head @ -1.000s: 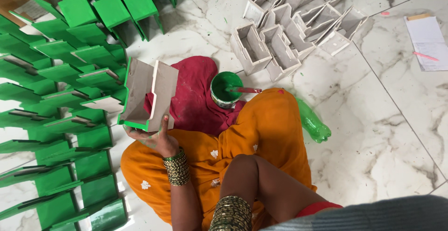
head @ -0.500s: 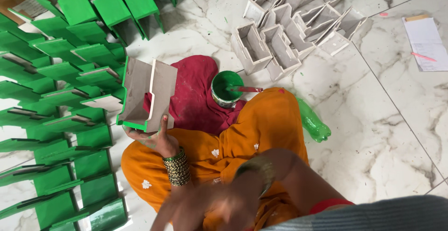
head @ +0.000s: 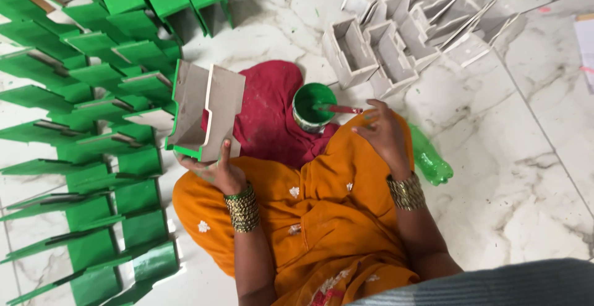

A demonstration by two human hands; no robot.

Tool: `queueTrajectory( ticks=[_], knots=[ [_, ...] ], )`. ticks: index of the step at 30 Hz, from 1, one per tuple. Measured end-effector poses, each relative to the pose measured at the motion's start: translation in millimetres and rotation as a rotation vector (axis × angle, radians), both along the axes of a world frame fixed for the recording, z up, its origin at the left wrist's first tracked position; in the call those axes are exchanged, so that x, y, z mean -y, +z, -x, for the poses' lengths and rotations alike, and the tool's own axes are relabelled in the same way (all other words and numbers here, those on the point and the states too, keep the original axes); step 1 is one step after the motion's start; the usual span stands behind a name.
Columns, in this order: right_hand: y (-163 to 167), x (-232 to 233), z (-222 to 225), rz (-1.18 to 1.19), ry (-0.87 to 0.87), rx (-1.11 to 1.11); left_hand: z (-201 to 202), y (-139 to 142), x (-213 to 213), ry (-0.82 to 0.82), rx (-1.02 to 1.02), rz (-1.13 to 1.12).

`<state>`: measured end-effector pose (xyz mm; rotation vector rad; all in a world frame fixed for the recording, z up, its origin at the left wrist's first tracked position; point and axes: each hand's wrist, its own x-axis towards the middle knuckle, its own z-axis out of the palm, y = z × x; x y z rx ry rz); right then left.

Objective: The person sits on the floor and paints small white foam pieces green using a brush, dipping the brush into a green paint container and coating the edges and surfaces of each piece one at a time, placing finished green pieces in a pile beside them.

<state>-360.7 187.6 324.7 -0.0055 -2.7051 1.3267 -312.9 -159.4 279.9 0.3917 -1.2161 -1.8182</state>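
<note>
My left hand point(head: 213, 171) grips the lower edge of a folded board piece point(head: 206, 111), grey inside with green painted edges, held upright over my lap. My right hand point(head: 383, 134) hovers open, fingers spread and smeared with green, just right of a small can of green paint point(head: 313, 106). A brush with a red handle point(head: 339, 109) rests across the can, close to my right fingertips. The can stands on a red cloth point(head: 272, 117) beside my orange-clad knee. Both wrists wear gold bangles.
Rows of green painted board pieces point(head: 93, 133) cover the floor at left and top left. Several unpainted grey-white pieces point(head: 402, 27) stand at top right. A green plastic bottle point(head: 430, 157) lies beside my right knee. The floor is white marble point(head: 532, 157).
My right hand has come up from my lap and reached forward to the paint can and brush. The left hand keeps the board piece in nearly the same place.
</note>
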Motion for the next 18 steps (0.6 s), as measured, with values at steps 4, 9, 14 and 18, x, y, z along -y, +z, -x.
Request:
queueTrajectory(
  ticks=[4, 9, 14, 18],
  knots=[
    [-49.3, 13.3, 24.6, 0.066, 0.065, 0.025, -1.5, -1.3, -3.0, 0.006, 0.03, 0.018],
    [-45.6, 42.7, 48.7, -0.006, 0.091, -0.133, 2.8, -3.1, -5.6, 0.001, 0.041, 0.02],
    [-17.2, 70.5, 55.6, -0.302, 0.12, -0.309, 6.0, -4.5, -4.3, -0.026, 0.044, -0.031],
    [-3.0, 71.7, 61.7, -0.092, 0.148, -0.293, 4.6, -6.6, -0.6, -0.018, 0.042, -0.03]
  ],
)
